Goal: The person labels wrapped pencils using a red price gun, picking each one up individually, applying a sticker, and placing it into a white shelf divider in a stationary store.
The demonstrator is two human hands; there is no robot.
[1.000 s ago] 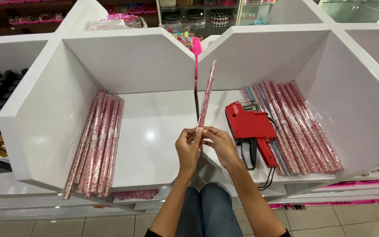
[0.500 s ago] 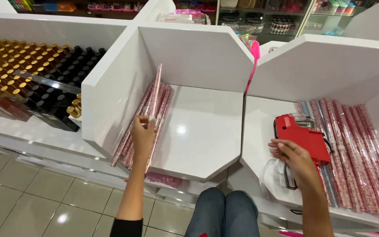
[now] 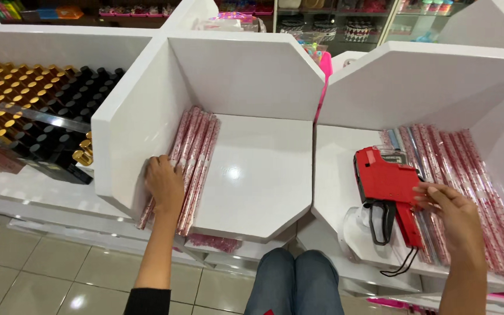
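Since a moment ago, left hand (image 3: 164,184) has lowered, fingers curled flat on the stack of pink patterned wrapped rolls (image 3: 191,157) in the left white bin (image 3: 263,175); right hand (image 3: 453,219) (fingers spread) touches the red price-label gun (image 3: 386,181) beside many rolls not yet moved

Left hand (image 3: 164,185) palm down, right hand (image 3: 453,217) seemingly half-curled

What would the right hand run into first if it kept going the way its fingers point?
The right hand points left, fingertips already at the red price gun. That gun comes first, probably its body; depth is hard to judge from above.
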